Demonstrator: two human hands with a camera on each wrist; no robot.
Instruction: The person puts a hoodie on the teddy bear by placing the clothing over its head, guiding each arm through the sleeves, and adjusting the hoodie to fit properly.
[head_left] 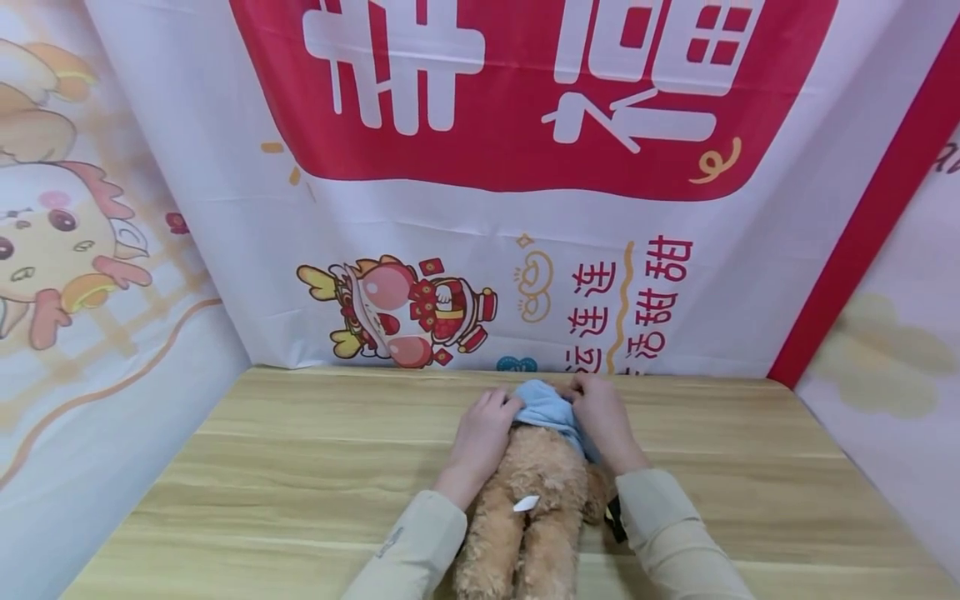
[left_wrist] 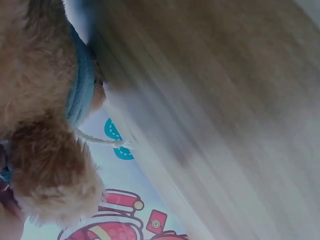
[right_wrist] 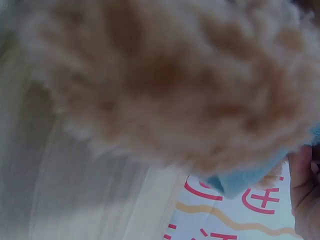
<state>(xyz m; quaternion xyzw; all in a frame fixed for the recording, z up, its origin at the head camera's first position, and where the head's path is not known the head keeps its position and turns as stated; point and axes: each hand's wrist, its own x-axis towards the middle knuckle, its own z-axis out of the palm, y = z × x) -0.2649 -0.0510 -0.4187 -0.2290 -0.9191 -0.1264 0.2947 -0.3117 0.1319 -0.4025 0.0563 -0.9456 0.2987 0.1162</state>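
Observation:
A brown plush toy (head_left: 542,467) lies on the wooden table with its legs toward me and a small white tag on its rear. Light blue cloth (head_left: 546,404) covers its far end. My left hand (head_left: 483,425) grips the cloth's left edge with bent fingers. On the opposite side, my right hand (head_left: 602,421) pinches the cloth; thumb and fingers also show at the right wrist view's edge. The left wrist view holds a blue fabric band (left_wrist: 82,82), a pale cord (left_wrist: 102,141) and a furry limb (left_wrist: 55,175). The toy's face is hidden.
Beneath the toy is the wood-grain table (head_left: 315,467), its far edge meeting a printed cloth backdrop (head_left: 247,217). Printed side walls stand left and right. A small black object (head_left: 615,518) shows beside the right sleeve; its kind is unclear.

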